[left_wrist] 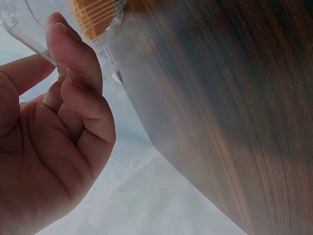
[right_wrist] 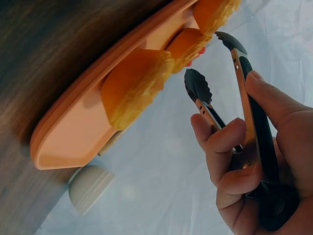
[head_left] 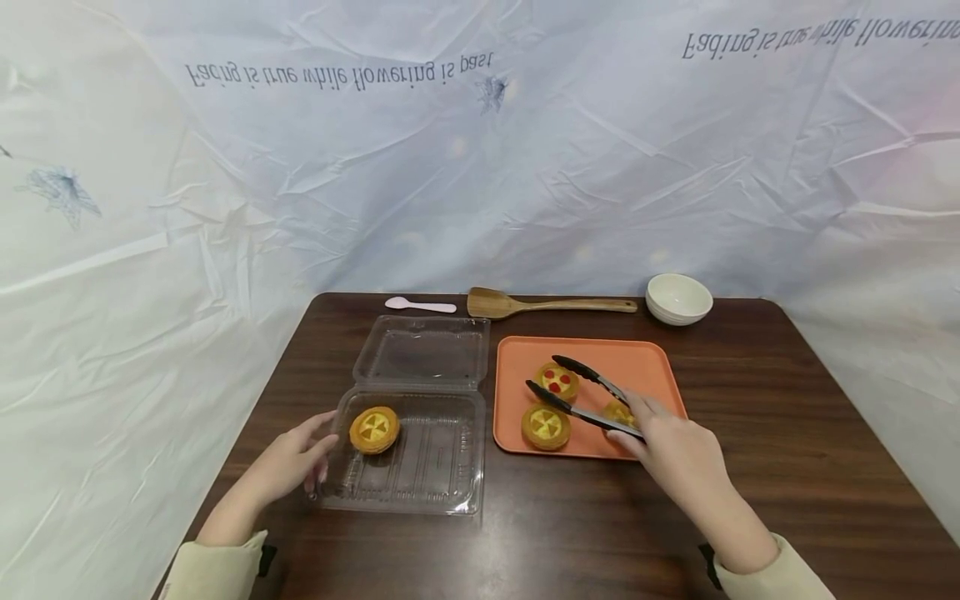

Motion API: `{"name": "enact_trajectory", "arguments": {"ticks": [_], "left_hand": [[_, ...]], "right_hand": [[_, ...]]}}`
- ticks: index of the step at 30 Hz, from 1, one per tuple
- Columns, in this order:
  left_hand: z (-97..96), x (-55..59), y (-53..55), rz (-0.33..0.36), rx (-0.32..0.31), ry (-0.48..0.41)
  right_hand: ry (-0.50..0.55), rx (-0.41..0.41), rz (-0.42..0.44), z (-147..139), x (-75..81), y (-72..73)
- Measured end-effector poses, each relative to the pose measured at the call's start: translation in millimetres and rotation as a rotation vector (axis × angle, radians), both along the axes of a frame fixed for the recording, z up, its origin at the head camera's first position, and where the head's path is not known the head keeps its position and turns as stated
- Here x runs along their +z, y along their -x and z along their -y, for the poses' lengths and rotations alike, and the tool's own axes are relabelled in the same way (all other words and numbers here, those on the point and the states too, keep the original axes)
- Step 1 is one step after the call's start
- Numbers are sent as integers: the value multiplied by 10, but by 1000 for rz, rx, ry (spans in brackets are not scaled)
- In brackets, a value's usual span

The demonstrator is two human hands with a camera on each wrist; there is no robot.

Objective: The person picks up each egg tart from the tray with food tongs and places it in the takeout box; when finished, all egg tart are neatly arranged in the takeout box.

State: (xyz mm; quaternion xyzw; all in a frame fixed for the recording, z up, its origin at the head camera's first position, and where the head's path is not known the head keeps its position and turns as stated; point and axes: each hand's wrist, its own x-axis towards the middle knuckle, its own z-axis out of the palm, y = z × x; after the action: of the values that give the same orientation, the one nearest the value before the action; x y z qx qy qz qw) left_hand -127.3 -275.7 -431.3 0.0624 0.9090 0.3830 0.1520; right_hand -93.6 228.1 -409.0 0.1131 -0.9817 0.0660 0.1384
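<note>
My right hand (head_left: 678, 450) grips a pair of black-tipped metal tongs (head_left: 588, 414), whose arms are spread above the orange tray (head_left: 660, 367). On that tray sit an egg tart with red dots (head_left: 557, 383), a tart with a wedge pattern (head_left: 545, 427), and a third tart (head_left: 619, 412) partly hidden by the tongs and hand. At the left, my left hand (head_left: 292, 458) pinches the side rim of a lidded clear plastic container (head_left: 431, 458), thumb and fingers (left_wrist: 73, 54) on either side. Inside the container's left part rests another wedge-patterned tart (head_left: 374, 430).
The container's clear lid (head_left: 427, 354) lies folded back behind it. Along the table's far edge are a small pale spoon (head_left: 420, 306), a wooden spatula (head_left: 551, 305) and a white bowl (head_left: 678, 300). A pale printed cloth (head_left: 480, 167) hangs behind the dark wooden table (head_left: 787, 417).
</note>
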Motion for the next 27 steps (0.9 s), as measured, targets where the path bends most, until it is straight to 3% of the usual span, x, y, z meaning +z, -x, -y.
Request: {"name": "enact_trajectory", "arguments": {"ticks": [13,27], "left_hand": [[7,-8,6,-7,-8,11],[17,-18,1,-8,-7,4]], "right_hand": [[-4,-44,107,-70,35,-9],[-5,-46,155,-40,41,2]]}}
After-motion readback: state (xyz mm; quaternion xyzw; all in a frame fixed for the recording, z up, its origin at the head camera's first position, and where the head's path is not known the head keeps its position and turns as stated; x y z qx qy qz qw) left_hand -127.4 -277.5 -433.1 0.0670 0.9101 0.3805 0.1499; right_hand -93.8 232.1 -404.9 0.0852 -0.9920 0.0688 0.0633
